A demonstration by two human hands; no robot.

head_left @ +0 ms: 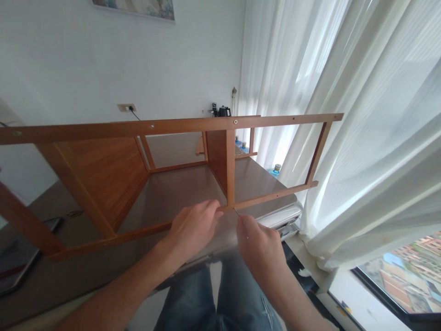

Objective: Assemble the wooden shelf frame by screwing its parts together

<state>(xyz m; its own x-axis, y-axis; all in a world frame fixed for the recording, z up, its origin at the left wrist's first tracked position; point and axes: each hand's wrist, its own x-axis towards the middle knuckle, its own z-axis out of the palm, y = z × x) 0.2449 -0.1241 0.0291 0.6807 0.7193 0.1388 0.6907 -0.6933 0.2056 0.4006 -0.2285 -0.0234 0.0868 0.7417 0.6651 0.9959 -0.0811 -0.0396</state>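
Observation:
A brown wooden shelf frame (pixel 165 126) lies on its side on a grey-brown table (pixel 179 188). My left hand (pixel 193 227) is closed around the frame's near lower rail (pixel 268 196), just left of the joint with an upright post (pixel 230 165). My right hand (pixel 260 243) is pinched on a thin metal tool (pixel 237 213), seemingly a hex key, whose tip sits at the underside of that joint. My jeans-clad legs show below the table edge.
White sheer curtains (pixel 361 138) hang at the right over a window. A black kettle (pixel 223 111) stands at the far end of the table. A dark tablet or phone (pixel 20 266) lies at the left. A wall socket (pixel 126 107) is behind.

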